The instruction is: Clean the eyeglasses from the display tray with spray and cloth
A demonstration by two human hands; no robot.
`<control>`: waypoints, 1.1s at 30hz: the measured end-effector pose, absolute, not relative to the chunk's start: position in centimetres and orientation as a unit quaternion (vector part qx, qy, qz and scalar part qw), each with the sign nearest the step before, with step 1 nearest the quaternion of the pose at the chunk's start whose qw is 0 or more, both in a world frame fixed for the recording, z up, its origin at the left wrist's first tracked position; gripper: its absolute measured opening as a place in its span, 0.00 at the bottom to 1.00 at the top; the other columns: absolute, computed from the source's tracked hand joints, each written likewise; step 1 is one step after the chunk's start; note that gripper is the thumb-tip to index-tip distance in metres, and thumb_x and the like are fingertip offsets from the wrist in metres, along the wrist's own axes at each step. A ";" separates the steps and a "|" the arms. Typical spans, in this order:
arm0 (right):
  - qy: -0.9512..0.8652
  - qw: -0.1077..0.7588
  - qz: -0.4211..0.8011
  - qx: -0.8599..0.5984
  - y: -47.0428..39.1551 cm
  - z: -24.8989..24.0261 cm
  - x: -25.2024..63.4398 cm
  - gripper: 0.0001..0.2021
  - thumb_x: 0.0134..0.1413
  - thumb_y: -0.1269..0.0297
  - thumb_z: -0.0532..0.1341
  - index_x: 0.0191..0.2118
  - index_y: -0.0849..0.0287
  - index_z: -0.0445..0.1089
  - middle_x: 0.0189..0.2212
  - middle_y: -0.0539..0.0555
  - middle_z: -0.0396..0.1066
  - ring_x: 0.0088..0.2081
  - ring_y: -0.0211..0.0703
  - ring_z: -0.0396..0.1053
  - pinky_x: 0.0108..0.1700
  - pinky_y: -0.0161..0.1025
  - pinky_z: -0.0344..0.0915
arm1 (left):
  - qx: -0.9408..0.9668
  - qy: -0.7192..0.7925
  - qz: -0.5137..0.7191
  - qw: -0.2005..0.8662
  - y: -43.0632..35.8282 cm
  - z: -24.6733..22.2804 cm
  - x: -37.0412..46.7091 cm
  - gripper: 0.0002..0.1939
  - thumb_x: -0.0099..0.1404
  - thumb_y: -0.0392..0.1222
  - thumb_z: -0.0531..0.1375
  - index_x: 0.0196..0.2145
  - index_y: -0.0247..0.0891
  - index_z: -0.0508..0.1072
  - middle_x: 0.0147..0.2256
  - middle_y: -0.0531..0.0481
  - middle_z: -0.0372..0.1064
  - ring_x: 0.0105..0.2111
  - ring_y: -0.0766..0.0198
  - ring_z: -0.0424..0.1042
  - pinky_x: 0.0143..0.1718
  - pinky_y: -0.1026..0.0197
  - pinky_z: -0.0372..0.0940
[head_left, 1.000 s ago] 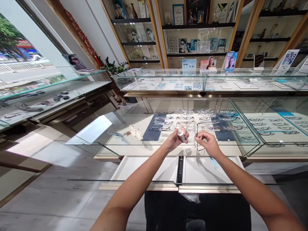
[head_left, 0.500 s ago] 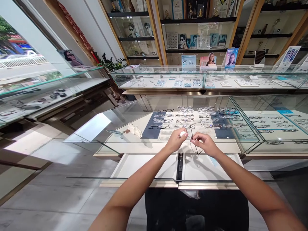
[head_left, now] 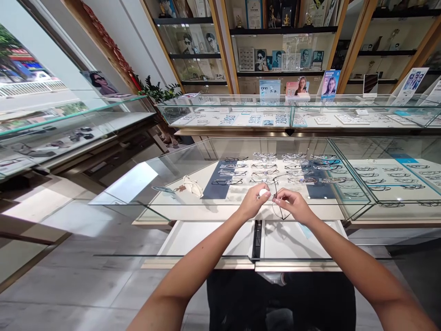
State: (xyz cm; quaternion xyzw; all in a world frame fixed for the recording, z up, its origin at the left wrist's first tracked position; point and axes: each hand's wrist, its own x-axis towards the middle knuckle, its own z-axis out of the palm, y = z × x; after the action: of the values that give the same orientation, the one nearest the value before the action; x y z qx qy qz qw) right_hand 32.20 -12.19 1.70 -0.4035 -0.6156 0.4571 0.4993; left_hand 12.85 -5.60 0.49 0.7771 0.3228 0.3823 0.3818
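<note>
L hand (head_left: 254, 202): curled snugly round a sm. white bottle (head_left: 262, 192) — only its rounded end shows, rest hidden by fingers.
R hand (head_left: 292, 203): thumb + fingertips pinched narrow on thin dark-rimmed eyeglasses (head_left: 278, 211).
Eyeglasses pos.: betw. the hands, up on edge, one lens below the other, approx. over near edge of glass case (head_left: 237, 213); bottle just beside the rim, can't tell if touching.
Case contents: rows of spectacle frames (head_left: 264, 174) on white, w/ dark blue panels (head_left: 220, 181) L & R; pale pouch (head_left: 193, 186) toward L end.
Drawers: two pulled out on near side, L drawer (head_left: 206, 236) & R drawer (head_left: 292, 243); light blue sheet (head_left: 305, 231) in R one, nr. its far edge.
Far side: 2nd glass counter (head_left: 220, 130) w/ more eyewear, ad cards (head_left: 330, 84) on top; wall shelves (head_left: 282, 30) behind — pics & trophies.
Far L: leafy plant (head_left: 156, 92) nr. the wooden post.
</note>
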 end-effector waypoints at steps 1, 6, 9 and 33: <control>-0.609 0.506 0.456 -0.406 -12.2 1.7 32.2 0.23 0.54 0.38 0.73 0.30 0.54 0.73 0.32 0.50 0.71 0.37 0.44 0.67 0.43 0.43 0.61 | 0.779 0.322 0.380 0.381 -5.6 0.5 12.9 0.36 0.67 0.80 0.50 0.29 0.41 0.64 0.28 0.51 0.65 0.31 0.59 0.64 0.36 0.56 0.58; -0.605 0.513 0.452 -0.407 -12.2 1.8 32.3 0.24 0.53 0.36 0.72 0.30 0.54 0.73 0.31 0.50 0.70 0.36 0.44 0.66 0.42 0.43 0.61 | 0.785 0.318 0.372 0.380 -5.9 0.3 13.0 0.35 0.67 0.79 0.50 0.29 0.41 0.64 0.27 0.52 0.63 0.29 0.60 0.62 0.35 0.56 0.57; -0.623 0.497 0.452 -0.402 -12.3 1.8 32.1 0.23 0.53 0.38 0.73 0.30 0.54 0.74 0.32 0.51 0.72 0.37 0.45 0.68 0.43 0.44 0.61 | 0.787 0.315 0.374 0.376 -5.7 0.3 12.9 0.36 0.69 0.79 0.45 0.28 0.42 0.62 0.28 0.51 0.63 0.31 0.59 0.64 0.37 0.55 0.59; -0.535 0.559 0.456 -0.440 -11.9 1.9 33.2 0.25 0.50 0.34 0.73 0.31 0.53 0.72 0.34 0.52 0.73 0.42 0.49 0.71 0.46 0.44 0.67 | 0.729 0.417 0.457 0.294 -2.4 -0.2 10.5 0.18 0.68 0.61 0.57 0.37 0.43 0.66 0.34 0.50 0.67 0.35 0.57 0.67 0.43 0.55 0.65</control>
State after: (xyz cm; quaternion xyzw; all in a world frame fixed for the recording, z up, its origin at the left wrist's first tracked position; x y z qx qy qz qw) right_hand 33.21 -11.93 1.90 -0.4397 -0.5346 0.4560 0.5593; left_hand 10.51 -2.44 -0.18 0.7286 0.4169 0.4572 0.2938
